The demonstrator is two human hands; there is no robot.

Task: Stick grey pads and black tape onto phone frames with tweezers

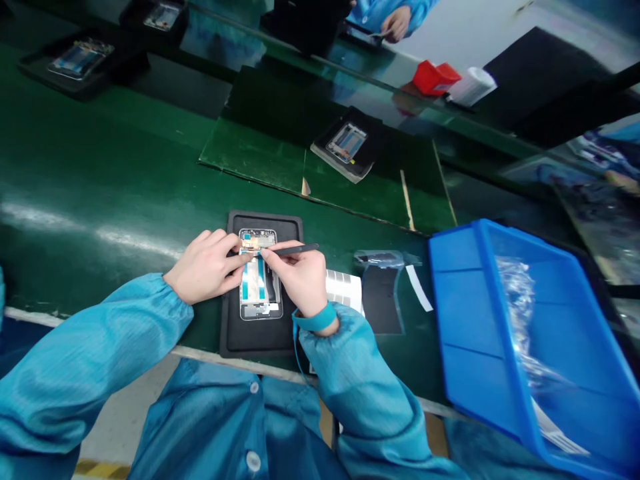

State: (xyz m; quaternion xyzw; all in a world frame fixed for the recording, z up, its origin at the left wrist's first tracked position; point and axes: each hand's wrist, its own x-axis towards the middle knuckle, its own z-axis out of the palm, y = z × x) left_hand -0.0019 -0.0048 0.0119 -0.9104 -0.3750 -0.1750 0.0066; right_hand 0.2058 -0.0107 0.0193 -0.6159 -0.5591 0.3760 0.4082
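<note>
An opened phone (pixel 253 290) with bare inner parts and blue strips lies in a black foam tray (pixel 257 340) on the green bench. My left hand (pixel 210 265) reaches in from the left, index finger stretched onto the upper middle of the phone. Nothing shows in its grasp. Pinched in my right hand (pixel 306 277) is a slim black tool, apparently tweezers (pixel 299 249), its tip at the phone beside my left fingertip. The fingers hide the exact spot where the tip meets the phone. A teal wrist strap (pixel 317 319) circles my right wrist.
Right of the tray lie a sheet of grey labels (pixel 345 288), a dark film sheet (pixel 383 300) and a white strip (pixel 419 288). A blue bin (pixel 460 300) holds clear plastic. Another phone tray (pixel 347 143) sits on the far belt. Across stands a co-worker's hand (pixel 397 25).
</note>
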